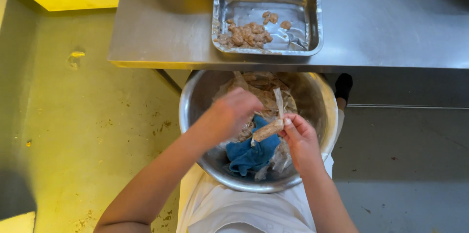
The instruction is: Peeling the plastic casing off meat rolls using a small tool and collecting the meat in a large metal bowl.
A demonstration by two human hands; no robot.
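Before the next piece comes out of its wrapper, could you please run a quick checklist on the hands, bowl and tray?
1. Right hand grips the wrapped piece: ok.
2. Left hand on the piece: cannot tell, blurred.
3. Wrapper strip peeled up: ok.
4. Round metal bowl under both hands, catching wrappers: ok.
5. Metal tray on the steel counter has bare space beside the peeled pieces: ok.
6. Blue cloth lies among the wrappers: not ok.

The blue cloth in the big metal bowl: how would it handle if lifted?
The blue cloth lies crumpled in folds, so probably floppy and light. It sits among wrappings in the metal bowl, so scraps may cling to it.
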